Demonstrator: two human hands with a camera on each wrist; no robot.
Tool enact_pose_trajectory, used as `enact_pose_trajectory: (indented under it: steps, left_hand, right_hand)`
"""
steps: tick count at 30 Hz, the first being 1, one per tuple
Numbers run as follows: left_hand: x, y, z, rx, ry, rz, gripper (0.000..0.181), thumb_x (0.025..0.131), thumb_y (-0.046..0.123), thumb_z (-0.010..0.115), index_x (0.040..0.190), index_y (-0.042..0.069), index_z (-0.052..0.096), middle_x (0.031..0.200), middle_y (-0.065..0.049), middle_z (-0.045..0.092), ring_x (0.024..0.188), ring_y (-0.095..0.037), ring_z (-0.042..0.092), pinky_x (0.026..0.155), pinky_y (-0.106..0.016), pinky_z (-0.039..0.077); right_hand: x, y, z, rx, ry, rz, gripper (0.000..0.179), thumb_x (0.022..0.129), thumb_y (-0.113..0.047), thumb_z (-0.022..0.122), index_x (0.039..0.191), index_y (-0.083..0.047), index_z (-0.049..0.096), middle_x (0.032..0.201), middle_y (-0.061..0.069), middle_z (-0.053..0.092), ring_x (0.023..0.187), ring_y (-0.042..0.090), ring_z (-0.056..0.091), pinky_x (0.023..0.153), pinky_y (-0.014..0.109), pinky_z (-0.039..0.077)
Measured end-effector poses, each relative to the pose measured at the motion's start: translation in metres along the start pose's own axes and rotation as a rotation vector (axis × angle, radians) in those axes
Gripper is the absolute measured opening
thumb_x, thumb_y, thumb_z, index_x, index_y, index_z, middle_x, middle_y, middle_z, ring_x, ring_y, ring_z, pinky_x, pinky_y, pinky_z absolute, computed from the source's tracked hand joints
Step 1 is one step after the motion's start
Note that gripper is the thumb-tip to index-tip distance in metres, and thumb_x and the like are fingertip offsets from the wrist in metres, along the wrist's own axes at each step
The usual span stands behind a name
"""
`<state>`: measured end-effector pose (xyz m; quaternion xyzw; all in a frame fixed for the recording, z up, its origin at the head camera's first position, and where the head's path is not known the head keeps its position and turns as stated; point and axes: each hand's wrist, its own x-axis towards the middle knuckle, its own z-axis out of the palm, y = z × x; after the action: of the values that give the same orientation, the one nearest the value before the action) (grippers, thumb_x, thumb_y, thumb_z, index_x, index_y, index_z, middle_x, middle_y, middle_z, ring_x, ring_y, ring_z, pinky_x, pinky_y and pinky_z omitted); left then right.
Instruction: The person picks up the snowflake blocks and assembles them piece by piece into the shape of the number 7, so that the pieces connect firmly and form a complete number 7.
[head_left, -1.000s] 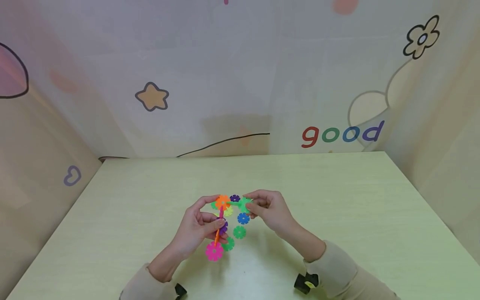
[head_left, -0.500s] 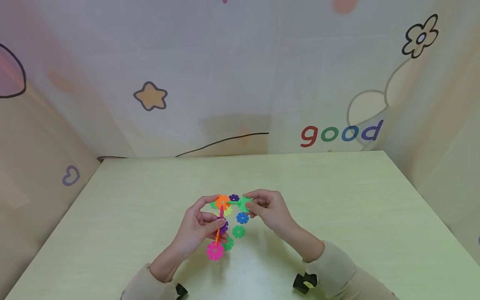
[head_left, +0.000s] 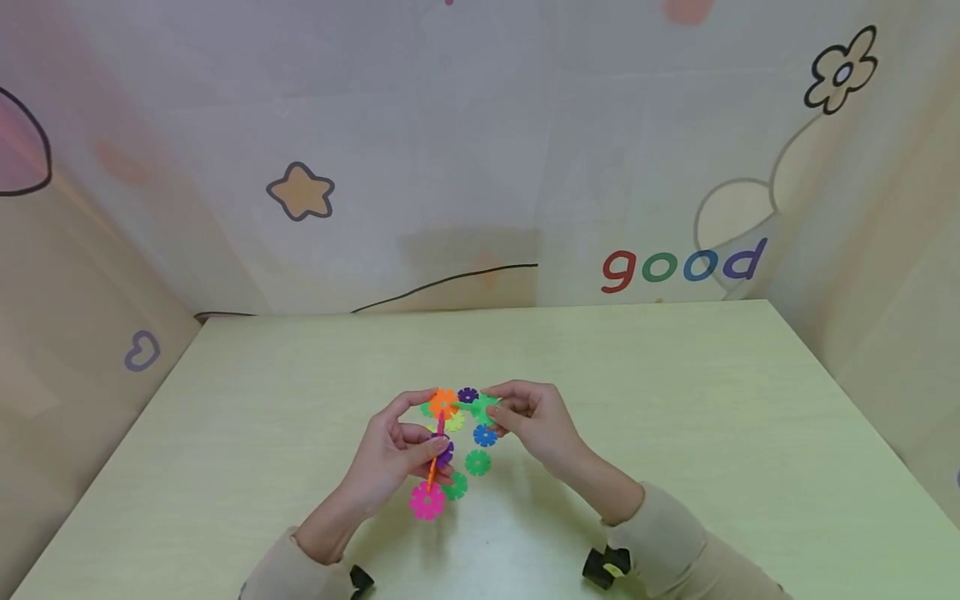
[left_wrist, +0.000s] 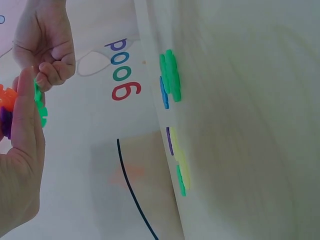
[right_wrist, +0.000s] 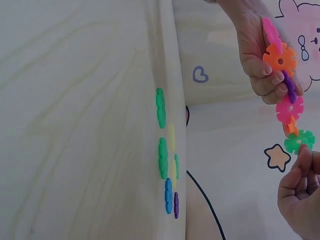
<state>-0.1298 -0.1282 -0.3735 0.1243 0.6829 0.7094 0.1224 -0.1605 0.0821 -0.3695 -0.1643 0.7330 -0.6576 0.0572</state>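
A pink disc [head_left: 427, 501] forms the near end of a chain of linked discs [head_left: 443, 404] held above the desk [head_left: 637, 392], roughly midway between its left and right edges; the left hand [head_left: 386, 452] pinches the purple disc [head_left: 446, 456], seemingly to steady the middle, while the right hand [head_left: 540, 421], apart from the left, pinches the green disc [head_left: 483, 408] at the other end, perhaps to keep it aligned. Loose discs [head_left: 477, 462] lie below and between the hands, probably for easy reach, well short of the far edge, where a printed cloth [head_left: 450, 167] hangs
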Motion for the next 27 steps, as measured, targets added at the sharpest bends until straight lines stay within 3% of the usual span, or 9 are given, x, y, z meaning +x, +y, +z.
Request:
enact_pose_trajectory:
  steps: [6,15,24,27]
  left_hand:
    - [0.001,0.001,-0.002,0.020,0.002,-0.023,0.056,0.084,0.002,0.062,0.132,0.008,0.035,0.082,-0.016,0.067,0.066,-0.029,0.067,0.064,-0.043,0.053]
    - [-0.001,0.001,-0.008,0.024,0.052,-0.026,0.056,0.084,0.000,0.062,0.132,0.011,0.035,0.084,-0.025,0.064,0.066,-0.034,0.066,0.064,-0.046,0.053]
    - [-0.005,0.005,-0.022,0.026,0.102,-0.023,0.056,0.085,0.002,0.062,0.133,0.012,0.034,0.081,-0.020,0.065,0.067,-0.032,0.066,0.066,-0.046,0.053]
    - [-0.005,0.005,-0.026,0.025,0.123,-0.035,0.056,0.085,0.002,0.061,0.133,0.013,0.035,0.080,-0.020,0.065,0.067,-0.032,0.066,0.066,-0.045,0.053]
  right_hand:
    - [0.002,0.000,-0.004,-0.048,-0.055,-0.014,0.026,0.088,0.000,0.057,0.113,0.007,0.058,0.075,0.012,0.064,0.072,0.039,0.060,0.068,0.027,0.053]
    - [0.004,0.002,-0.013,-0.049,-0.072,0.030,0.029,0.091,-0.007,0.054,0.117,0.005,0.055,0.082,0.015,0.066,0.075,0.033,0.061,0.073,0.037,0.053]
    - [0.007,0.007,-0.020,-0.086,-0.088,0.043,0.025,0.090,-0.007,0.056,0.112,0.005,0.058,0.082,0.012,0.065,0.080,0.042,0.058,0.076,0.049,0.050]
    - [0.008,0.009,-0.021,-0.120,-0.090,0.057,0.023,0.089,-0.008,0.057,0.110,0.003,0.060,0.082,0.010,0.065,0.076,0.034,0.060,0.076,0.049,0.050]
